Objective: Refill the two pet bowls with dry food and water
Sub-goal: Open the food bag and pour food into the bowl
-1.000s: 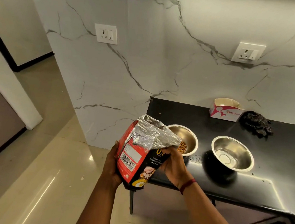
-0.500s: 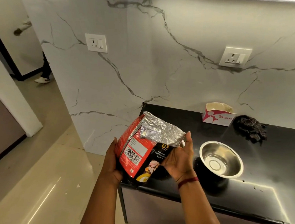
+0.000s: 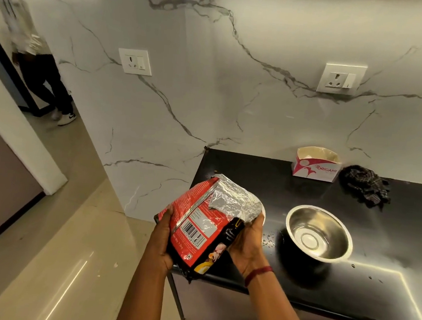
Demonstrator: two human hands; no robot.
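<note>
I hold a red and black dry food bag (image 3: 200,231) with a folded silver foil top over the left end of the black counter (image 3: 267,174). My left hand (image 3: 162,239) grips its left side. My right hand (image 3: 245,240) grips its right side under the foil. A steel bowl (image 3: 319,234) stands on the counter to the right of the bag, with a thin shine of liquid in its bottom. The other bowl is almost hidden behind the bag and my right hand; only a sliver of rim (image 3: 263,214) shows.
A pink and white cardboard box (image 3: 315,165) and a dark crumpled cloth (image 3: 364,185) lie at the back of the counter. Water drops (image 3: 269,240) dot the counter beside the bowl. Two wall sockets sit above. A person (image 3: 34,52) stands in the doorway at far left.
The view has tilted up and left. The bag now covers the left bowl, whose kibble showed a second ago. My right hand has settled lower under the foil top. A person has appeared in the doorway.
</note>
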